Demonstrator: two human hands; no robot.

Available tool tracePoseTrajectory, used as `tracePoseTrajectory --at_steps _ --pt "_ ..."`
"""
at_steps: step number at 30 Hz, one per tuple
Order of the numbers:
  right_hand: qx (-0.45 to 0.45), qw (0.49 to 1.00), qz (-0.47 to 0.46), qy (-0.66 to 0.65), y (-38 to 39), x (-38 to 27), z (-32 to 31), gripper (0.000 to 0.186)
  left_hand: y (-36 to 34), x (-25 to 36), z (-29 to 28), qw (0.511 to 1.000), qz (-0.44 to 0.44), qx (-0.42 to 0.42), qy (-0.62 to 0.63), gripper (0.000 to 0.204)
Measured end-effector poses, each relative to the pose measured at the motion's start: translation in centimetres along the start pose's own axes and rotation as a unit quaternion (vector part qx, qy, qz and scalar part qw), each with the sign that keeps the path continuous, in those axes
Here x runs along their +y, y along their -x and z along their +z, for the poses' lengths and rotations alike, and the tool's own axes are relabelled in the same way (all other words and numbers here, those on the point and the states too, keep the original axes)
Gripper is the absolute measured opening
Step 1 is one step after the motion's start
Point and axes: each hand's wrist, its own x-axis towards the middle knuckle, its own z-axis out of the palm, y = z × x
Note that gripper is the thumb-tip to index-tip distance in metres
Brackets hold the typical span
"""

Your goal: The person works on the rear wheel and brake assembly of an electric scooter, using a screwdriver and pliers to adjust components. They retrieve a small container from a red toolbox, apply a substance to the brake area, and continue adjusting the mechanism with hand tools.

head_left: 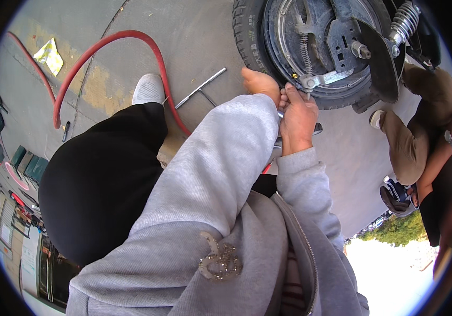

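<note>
A wheel with a black tyre [249, 45] and a grey hub [284, 52] stands at the upper right. A brake lever arm [331, 79] crosses its lower part, and a coil spring [305, 55] runs down to that arm's end. Just below this end, my right hand [298, 118] is closed with its fingertips pinched together; what they hold is hidden. Close against it at the tyre's edge is my left hand [261, 84], bent at the wrist, its fingers mostly hidden. A bit of shiny metal [280, 114] shows between my hands, too covered to name.
A red hose [123, 35] loops over the concrete floor at the left. Near my shoe [148, 89] lies a T-shaped metal bar [202, 87]. A yellow-and-white wrapper [50, 57] lies farther left. Another person in brown trousers [407, 139] crouches at the right. A shock-absorber spring [405, 22] is beside the wheel.
</note>
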Motion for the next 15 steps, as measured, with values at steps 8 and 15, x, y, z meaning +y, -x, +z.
tracePoseTrajectory --at_steps 8,15 --pt "-0.031 0.998 -0.037 -0.032 -0.2 0.1 0.1 0.01 -3.9 -2.4 1.4 1.0 0.025 -0.016 0.005 0.073" --pt "0.037 0.996 0.017 -0.081 0.4 -0.3 0.8 0.017 -0.2 -0.2 0.0 0.999 -0.011 -0.014 0.046 0.07"
